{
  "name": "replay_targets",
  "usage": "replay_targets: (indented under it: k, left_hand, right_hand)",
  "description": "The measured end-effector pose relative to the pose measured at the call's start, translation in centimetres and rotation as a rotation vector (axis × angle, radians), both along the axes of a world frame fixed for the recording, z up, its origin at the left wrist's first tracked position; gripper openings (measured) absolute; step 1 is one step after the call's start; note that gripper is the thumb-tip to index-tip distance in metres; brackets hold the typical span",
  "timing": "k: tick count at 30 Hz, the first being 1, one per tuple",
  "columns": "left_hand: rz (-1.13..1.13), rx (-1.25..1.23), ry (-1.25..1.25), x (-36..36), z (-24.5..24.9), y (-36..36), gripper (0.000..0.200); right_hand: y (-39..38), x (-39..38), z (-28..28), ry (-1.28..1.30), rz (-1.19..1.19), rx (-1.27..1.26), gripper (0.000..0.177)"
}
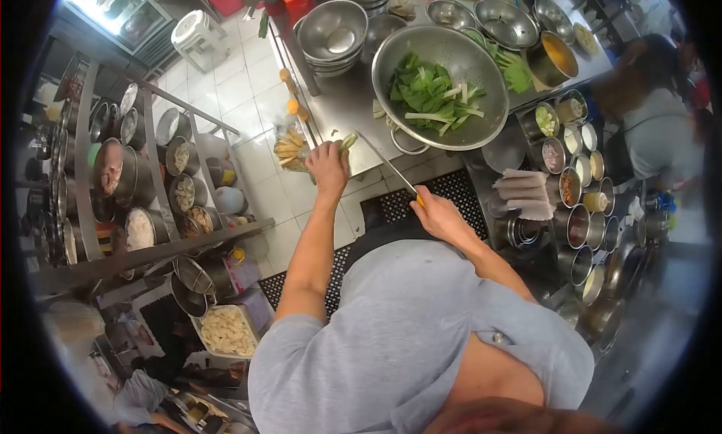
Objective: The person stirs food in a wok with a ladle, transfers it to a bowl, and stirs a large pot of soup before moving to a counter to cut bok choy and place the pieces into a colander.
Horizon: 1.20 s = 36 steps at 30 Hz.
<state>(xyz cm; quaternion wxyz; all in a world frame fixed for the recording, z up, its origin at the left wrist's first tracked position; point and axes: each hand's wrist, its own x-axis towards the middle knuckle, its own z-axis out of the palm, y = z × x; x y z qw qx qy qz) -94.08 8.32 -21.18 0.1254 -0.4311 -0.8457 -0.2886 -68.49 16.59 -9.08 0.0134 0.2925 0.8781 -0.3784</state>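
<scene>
In the head view my right hand (442, 217) is closed around the yellow handle of a knife (389, 163). Its long blade points up and left over the edge of the metal counter (353, 110). My left hand (329, 167) rests at the counter's near corner, fingers curled on a pale green vegetable stalk (348, 141) that pokes out beside the fingertips. The knife tip is close to that stalk, slightly right of it. Right of the blade sits a large steel colander (487, 122) with chopped leafy greens (432, 95) inside.
Stacked steel bowls (333, 31) stand behind the colander's left side. A plastic bag of yellowish pieces (289, 148) hangs by the counter's left edge. Containers of ingredients (575, 186) line the right; a metal rack (188, 156) holds pots on the left. Another person (665, 125) stands at right.
</scene>
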Motion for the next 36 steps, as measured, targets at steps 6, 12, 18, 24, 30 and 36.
replay_targets:
  k: [6, 12, 18, 24, 30, 36]
  left_hand:
    - [-0.023, 0.03, 0.015, -0.2, -0.2, 0.1, 0.017]
    - [-0.028, 0.007, -0.006, 0.2, -0.1, 0.2, 0.015]
    - [-0.033, -0.062, -0.171, -1.3, -1.2, 0.4, 0.02]
    - [-0.125, 0.412, -1.112, -0.8, 11.5, 4.3, 0.02]
    - [-0.419, 0.198, -0.857, 1.4, 16.9, 16.5, 0.03]
    - [-0.447, -0.04, -0.769, 1.3, 17.5, 22.3, 0.033]
  right_hand:
    - [-0.9, -0.8, 0.5, -0.08, 0.049, 0.051, 0.021]
    - [1.0, -3.5, -2.7, -0.101, 0.138, 0.023, 0.019]
    - [3.3, -2.1, -3.8, -0.102, -0.017, -0.283, 0.026]
    - [3.3, 1.8, -2.0, -0.056, -0.114, -0.46, 0.029]
    - [3.3, 6.7, -0.4, -0.117, -0.061, -0.475, 0.033]
    - [2.6, 17.2, -2.1, -0.147, -0.281, -0.388, 0.034]
